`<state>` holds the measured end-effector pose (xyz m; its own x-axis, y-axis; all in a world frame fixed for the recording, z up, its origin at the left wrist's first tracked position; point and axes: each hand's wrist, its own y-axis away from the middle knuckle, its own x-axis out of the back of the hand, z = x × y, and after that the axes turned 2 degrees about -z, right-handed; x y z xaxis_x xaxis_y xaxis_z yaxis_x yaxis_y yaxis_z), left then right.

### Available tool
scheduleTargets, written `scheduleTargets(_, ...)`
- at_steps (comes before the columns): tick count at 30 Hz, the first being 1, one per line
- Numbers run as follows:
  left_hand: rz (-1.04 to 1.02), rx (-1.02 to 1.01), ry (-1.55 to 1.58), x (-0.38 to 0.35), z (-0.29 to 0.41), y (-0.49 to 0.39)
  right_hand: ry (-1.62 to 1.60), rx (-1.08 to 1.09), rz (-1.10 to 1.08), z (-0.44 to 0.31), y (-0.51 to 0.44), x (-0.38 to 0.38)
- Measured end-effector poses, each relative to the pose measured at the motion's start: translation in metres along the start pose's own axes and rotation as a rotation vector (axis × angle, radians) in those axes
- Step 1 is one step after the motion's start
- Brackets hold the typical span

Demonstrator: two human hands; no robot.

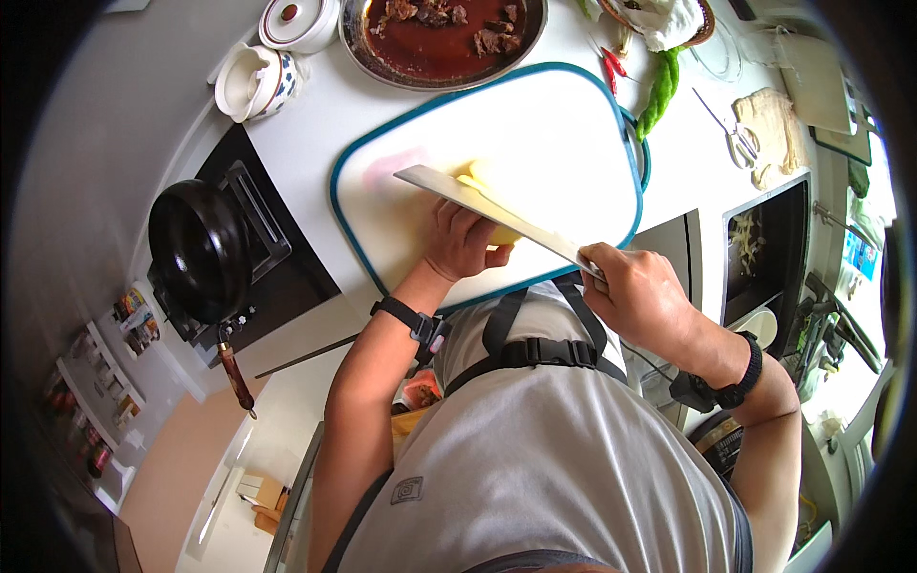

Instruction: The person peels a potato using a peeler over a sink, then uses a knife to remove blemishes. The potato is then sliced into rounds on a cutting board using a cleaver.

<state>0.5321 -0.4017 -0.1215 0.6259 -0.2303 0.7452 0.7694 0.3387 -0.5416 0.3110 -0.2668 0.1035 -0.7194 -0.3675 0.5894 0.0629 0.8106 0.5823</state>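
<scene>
My right hand (637, 290) grips the handle of a kitchen cleaver (494, 209). The blade slants across a white cutting board (573, 143) with a teal rim. On the near side of the blade, my left hand (462, 240) holds a pale yellow vegetable (506, 236), apparently a peeled potato, its fingertips close to the steel. Thin yellow slices (476, 175) lie against the blade's far side. The blade hides part of the vegetable, and glare washes out the board there. A faint pink stain (394, 166) marks the board's left part.
Beyond the board sits a metal pan (444, 79) of meat in dark red sauce. Red chilies (610, 68), a green pepper (659, 93) and scissors (741, 143) lie to the right, near a sink (763, 251) holding peelings. A black wok (197, 243) stands over the hob at left.
</scene>
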Motion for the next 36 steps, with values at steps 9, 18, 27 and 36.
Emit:
scheduleTargets(9, -0.09, 0.02, 0.021, -0.004, -0.003, 0.011, -0.011, 0.039, 0.029, 0.002, 0.006, -0.001)
scheduleTargets(18, -0.185, 0.064, 0.076, -0.01, -0.005, 0.029, 0.026, -0.022, -0.07, 0.005, -0.003, -0.005)
scheduleTargets(27, -0.1, 0.056, 0.061, -0.006, -0.001, 0.017, -0.035, 0.016, -0.064, 0.009, -0.014, -0.008)
scheduleTargets(36, -0.039, 0.05, 0.082, -0.005, -0.001, 0.01, -0.028, 0.046, -0.075, 0.014, -0.028, -0.012)
